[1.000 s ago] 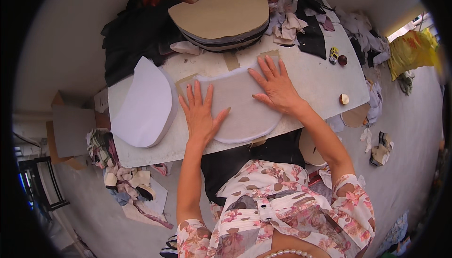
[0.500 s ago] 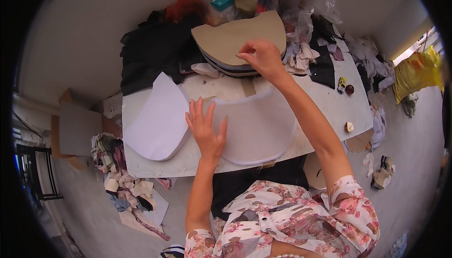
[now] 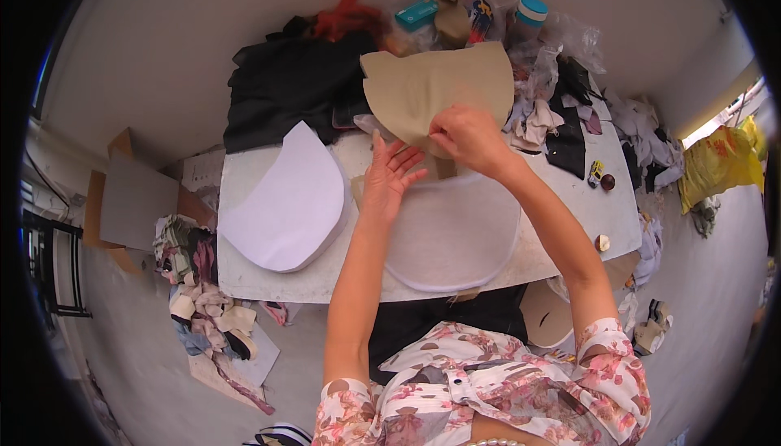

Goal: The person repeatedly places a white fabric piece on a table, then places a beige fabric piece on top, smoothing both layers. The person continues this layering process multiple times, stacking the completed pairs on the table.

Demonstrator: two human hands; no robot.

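Observation:
A tan crescent-shaped fabric piece point(image 3: 447, 76) lies at the far middle of the table, its near edge drawn toward me and sagging. My right hand point(image 3: 473, 138) pinches that near edge between thumb and fingers. Palm up and fingers spread, my left hand point(image 3: 390, 173) is just below the left side of the edge; whether it touches the fabric I cannot tell. In front of me lies a pale, thin, curved piece point(image 3: 455, 238). To its left sits a thick stack of white crescent-shaped pieces point(image 3: 285, 210).
Black fabric point(image 3: 285, 92) covers the far left of the table. Plastic bags, a blue-lidded jar point(image 3: 530, 15) and a teal box point(image 3: 416, 15) crowd the back. A toy car point(image 3: 595, 173) lies at the right. Fabric scraps point(image 3: 215, 308) are heaped on the floor at left.
My right hand has drawn the tan piece's near edge toward me, bending it off the pile. My left hand has risen from the pale piece and turned palm up beside it.

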